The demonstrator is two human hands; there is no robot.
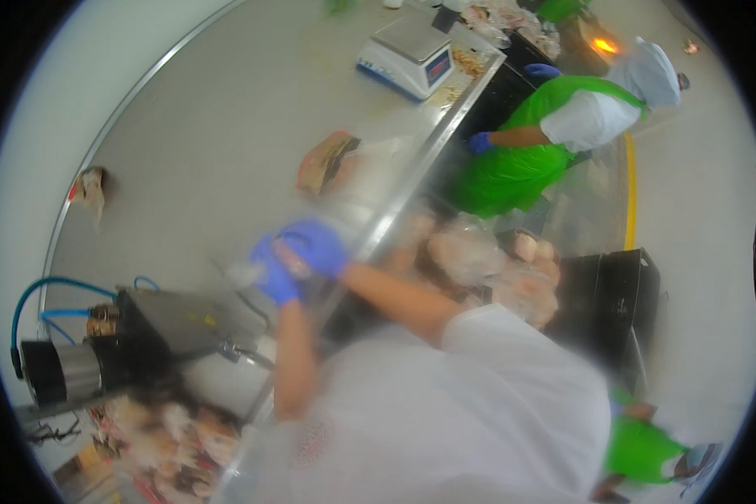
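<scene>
Hands together above the metal surface (pixel 202 151), near its edge, both gloved in blue and smeared by motion. The right hand (pixel 317 245) looked curled over a small pinkish item (pixel 293 259); the left hand (pixel 274 273) lay against it from the other side, too blurred to tell whether it gripped or merely steadied. A whitish blur showed just beyond the left hand, nature unclear. Progress, as judged from the layout: handling was under way, the item not yet set down. A brown-and-black packet (pixel 328 164) lay apart on the surface, another small packet (pixel 92 189) near the far rim; neither was being touched. Clear bags with pinkish contents (pixel 470 252) were heaped beyond the edge, apparently filled; whether they were sealed could not be made out. A heap of mixed packets (pixel 164 445) at lower left suggested plenty left to deal with, though its role was uncertain. A machine with blue hoses (pixel 164 323) stood near the left hand, a white scale (pixel 407 59) well apart, a co-worker in green (pixel 554 126) past the edge.
</scene>
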